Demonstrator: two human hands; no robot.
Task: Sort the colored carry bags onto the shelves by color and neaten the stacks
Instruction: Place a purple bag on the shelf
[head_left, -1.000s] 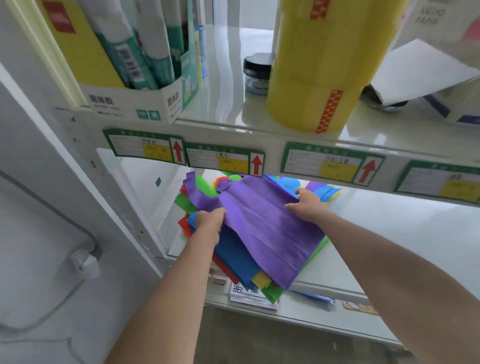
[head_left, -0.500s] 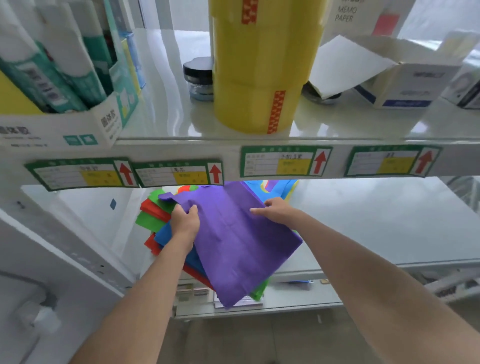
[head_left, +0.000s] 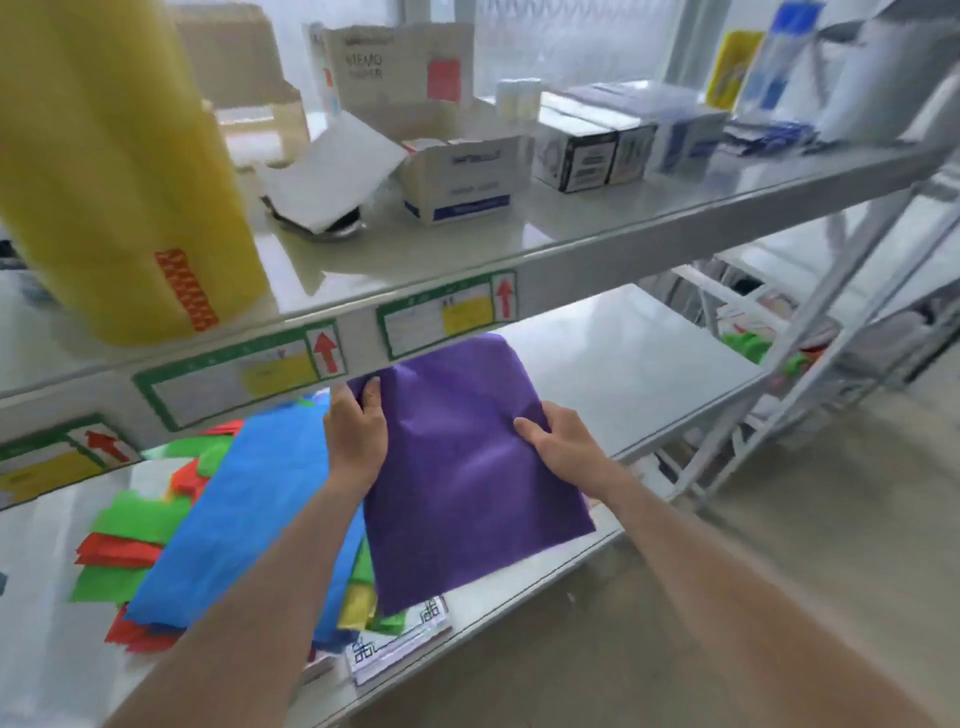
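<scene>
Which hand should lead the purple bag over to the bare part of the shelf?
Probably the right hand: it grips the purple bag on the side nearest the bare shelf. The left hand holds the edge beside the mixed pile.

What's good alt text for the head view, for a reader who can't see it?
Both hands hold a purple bag over a white shelf, the left hand gripping its left edge, the right hand its right. Beside it on the left lies a mixed pile with a blue bag on top; above stands a stack of yellow tape rolls.
</scene>
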